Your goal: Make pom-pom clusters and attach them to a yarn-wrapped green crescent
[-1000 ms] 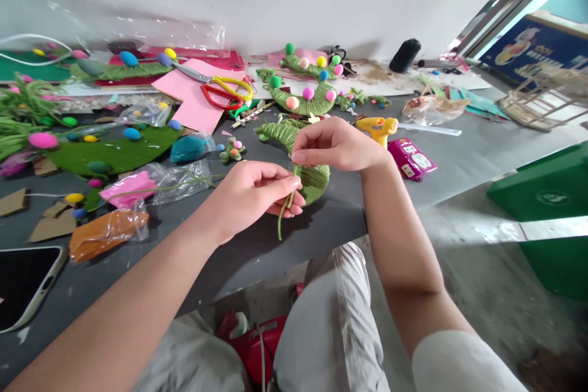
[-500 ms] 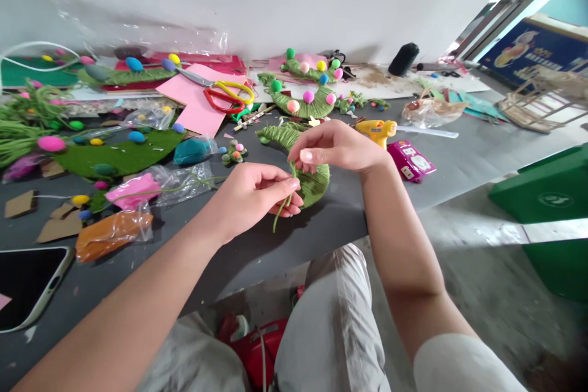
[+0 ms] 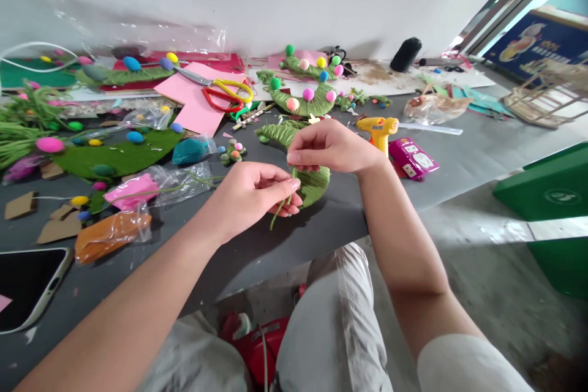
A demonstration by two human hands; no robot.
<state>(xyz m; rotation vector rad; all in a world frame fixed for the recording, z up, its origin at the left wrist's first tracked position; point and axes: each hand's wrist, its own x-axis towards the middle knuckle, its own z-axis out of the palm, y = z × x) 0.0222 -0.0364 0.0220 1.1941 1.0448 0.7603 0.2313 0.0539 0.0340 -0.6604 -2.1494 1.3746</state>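
Observation:
A short length of green yarn is pinched between the thumb and fingers of my left hand, its loose end hanging down below the fingers. My right hand is closed at the fingertips on the upper part of the same yarn, just above the left thumb. Under both hands lies a crescent wrapped in green yarn, partly hidden by them. Another strand of green yarn runs left from behind my left wrist, across the plastic bags.
Scissors lie on pink card at the back. A yellow glue gun and a purple box stand to the right. Pompom-trimmed crescents lie behind. Bagged clay and a phone are at left.
My right fingers have drawn in closer on the yarn, and its hanging end has swung slightly left. The crescent stays where it was; the view has shifted a little.

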